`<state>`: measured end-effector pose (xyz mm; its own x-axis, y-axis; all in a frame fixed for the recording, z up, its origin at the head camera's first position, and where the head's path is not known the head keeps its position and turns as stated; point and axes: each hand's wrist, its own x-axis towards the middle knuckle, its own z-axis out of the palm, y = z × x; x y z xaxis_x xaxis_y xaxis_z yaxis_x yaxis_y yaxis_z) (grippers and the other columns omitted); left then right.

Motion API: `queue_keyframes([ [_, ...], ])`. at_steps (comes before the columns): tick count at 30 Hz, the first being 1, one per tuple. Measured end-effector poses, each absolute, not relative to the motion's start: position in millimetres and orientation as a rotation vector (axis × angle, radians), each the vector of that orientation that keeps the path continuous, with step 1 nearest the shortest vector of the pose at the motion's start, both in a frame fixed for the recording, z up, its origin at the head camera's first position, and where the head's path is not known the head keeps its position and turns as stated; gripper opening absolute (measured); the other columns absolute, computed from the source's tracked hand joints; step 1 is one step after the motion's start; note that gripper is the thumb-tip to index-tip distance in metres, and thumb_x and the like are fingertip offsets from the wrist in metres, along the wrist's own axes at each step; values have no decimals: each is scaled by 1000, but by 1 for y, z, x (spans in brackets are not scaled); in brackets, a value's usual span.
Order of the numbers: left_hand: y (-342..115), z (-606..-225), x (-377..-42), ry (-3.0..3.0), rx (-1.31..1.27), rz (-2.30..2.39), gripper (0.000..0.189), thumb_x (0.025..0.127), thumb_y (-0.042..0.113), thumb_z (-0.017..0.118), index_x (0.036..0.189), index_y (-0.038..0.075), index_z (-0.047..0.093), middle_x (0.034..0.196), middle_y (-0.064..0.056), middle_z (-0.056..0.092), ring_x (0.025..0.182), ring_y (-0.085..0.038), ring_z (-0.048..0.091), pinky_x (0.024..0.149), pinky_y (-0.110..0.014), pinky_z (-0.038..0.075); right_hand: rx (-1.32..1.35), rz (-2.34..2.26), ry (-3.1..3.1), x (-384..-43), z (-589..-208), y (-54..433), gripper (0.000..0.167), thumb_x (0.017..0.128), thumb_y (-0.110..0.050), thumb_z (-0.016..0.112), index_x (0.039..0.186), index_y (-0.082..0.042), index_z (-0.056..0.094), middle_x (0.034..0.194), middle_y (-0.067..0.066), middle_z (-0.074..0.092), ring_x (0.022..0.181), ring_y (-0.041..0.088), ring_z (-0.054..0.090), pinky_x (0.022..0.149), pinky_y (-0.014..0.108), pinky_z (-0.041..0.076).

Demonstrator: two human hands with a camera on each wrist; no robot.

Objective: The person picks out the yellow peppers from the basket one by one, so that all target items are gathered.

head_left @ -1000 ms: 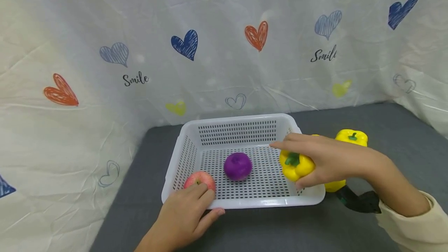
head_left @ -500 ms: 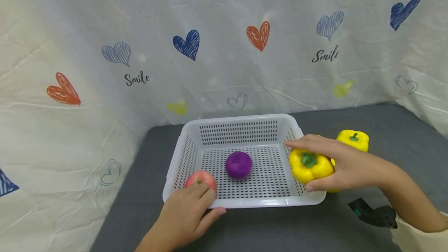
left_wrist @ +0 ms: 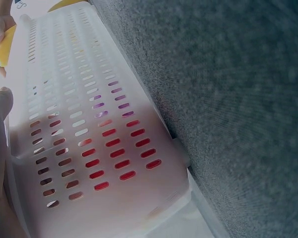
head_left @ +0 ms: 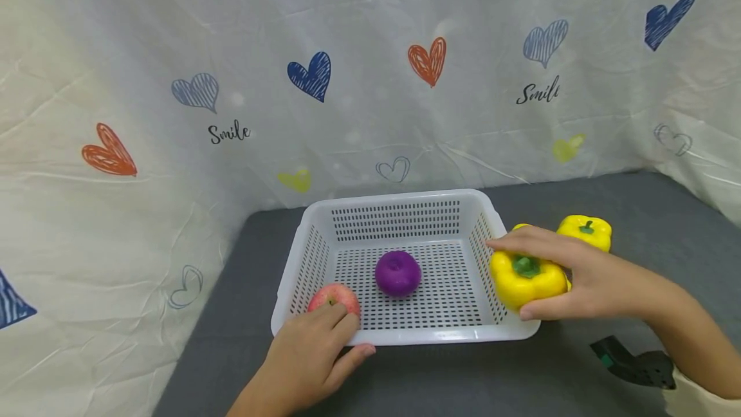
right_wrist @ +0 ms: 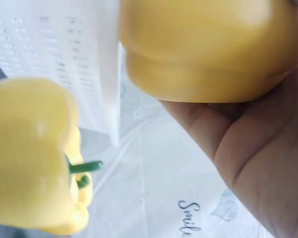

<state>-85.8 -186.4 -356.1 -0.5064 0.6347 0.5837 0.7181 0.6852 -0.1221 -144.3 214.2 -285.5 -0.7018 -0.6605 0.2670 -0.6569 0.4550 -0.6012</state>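
Note:
A white perforated plastic basket (head_left: 399, 337) sits on the dark grey cloth. My left hand (head_left: 309, 354) grips its near left rim, the fingers over the edge and the thumb outside. Beside those fingers, partly covered by them, a pinkish-red apple (head_left: 337, 295) lies in the basket. A smooth, round purple vegetable or fruit (head_left: 397, 273), its kind unclear, is near the middle. My right hand (head_left: 585, 278) holds a yellow bell pepper (head_left: 523, 282) at the basket's right rim, thumb on the near side and fingers across the top. The right wrist view shows this raised pepper (right_wrist: 208, 54) close up.
On the cloth right of the basket stands another yellow bell pepper (head_left: 585, 230). More yellow shows behind my right hand, mostly hidden. A white curtain (head_left: 359, 114) printed with hearts hangs behind the table. A black device (head_left: 633, 363) is at my right wrist.
My right hand has moved to the right with the yellow bell pepper, from over the basket's right side to its right rim. The left hand keeps its grip on the basket.

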Motion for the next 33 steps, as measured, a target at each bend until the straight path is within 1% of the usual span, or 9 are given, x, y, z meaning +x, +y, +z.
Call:
queue_keyframes([
  [6, -187, -355, -85, -2320, -1020, -178, 44, 104, 54, 40, 81, 18, 47, 75, 9, 40, 60, -6, 37, 48, -19, 21, -1187, -1080, 2701, -142, -282, 220, 72, 78, -26, 88, 140, -35, 53, 129, -10, 52, 100, 11, 52, 72, 29, 48],
  [10, -188, -355, -83, -2348, -1012, -179, 43, 104, 55, 40, 82, 18, 47, 76, 8, 40, 61, -7, 38, 48, -20, 22, -1220, -1076, 2706, -141, -283, 225, 72, 77, -24, 88, 139, -31, 53, 129, -9, 54, 99, 11, 52, 72, 29, 48],
  [14, -187, -355, -84, -2348, -1019, -184, 42, 104, 54, 42, 82, 18, 47, 75, 8, 39, 61, -7, 36, 48, -19, 22, -1273, -1044, 2767, -139, -283, 234, 74, 73, -24, 92, 137, -27, 55, 130, -7, 57, 100, 10, 52, 71, 27, 48],
  [17, -187, -353, -84, -2354, -1023, -186, 41, 103, 53, 44, 82, 18, 47, 75, 9, 38, 61, -7, 36, 49, -19, 22, -1312, -1006, 2828, -138, -285, 241, 77, 69, -24, 94, 136, -25, 56, 129, -9, 57, 102, 9, 51, 75, 24, 47],
  [20, -188, -352, -84, -2362, -1025, -186, 41, 103, 53, 45, 82, 18, 47, 75, 9, 38, 61, -7, 35, 50, -20, 23, -1317, -973, 2874, -137, -287, 247, 79, 66, -24, 96, 135, -26, 57, 126, -10, 57, 102, 8, 51, 75, 23, 46],
  [24, -187, -352, -84, -2368, -1024, -181, 41, 103, 54, 44, 82, 18, 46, 75, 9, 37, 61, -7, 34, 50, -20, 22, -1291, -933, 2916, -136, -291, 256, 80, 64, -27, 96, 134, -26, 58, 122, -11, 57, 98, 7, 52, 72, 22, 47],
  [29, -186, -353, -84, -2367, -1023, -181, 42, 103, 54, 43, 82, 18, 45, 75, 8, 36, 61, -7, 33, 50, -20, 21, -1263, -850, 3008, -138, -298, 267, 85, 61, -31, 98, 135, -28, 58, 128, -10, 58, 107, 4, 51, 82, 14, 42],
  [31, -186, -354, -84, -2364, -1025, -182, 42, 103, 54, 43, 82, 18, 46, 75, 8, 36, 61, -7, 33, 50, -20, 22, -1214, -807, 3053, -138, -302, 271, 85, 60, -33, 98, 135, -30, 58, 129, -10, 57, 108, 2, 50, 82, 14, 42],
  [33, -186, -353, -84, -2363, -1027, -182, 42, 103, 54, 44, 82, 18, 46, 75, 8, 37, 61, -7, 34, 50, -20, 22, -1158, -773, 3082, -139, -305, 274, 85, 60, -35, 98, 135, -32, 58, 129, -11, 56, 107, 1, 49, 79, 17, 45],
])
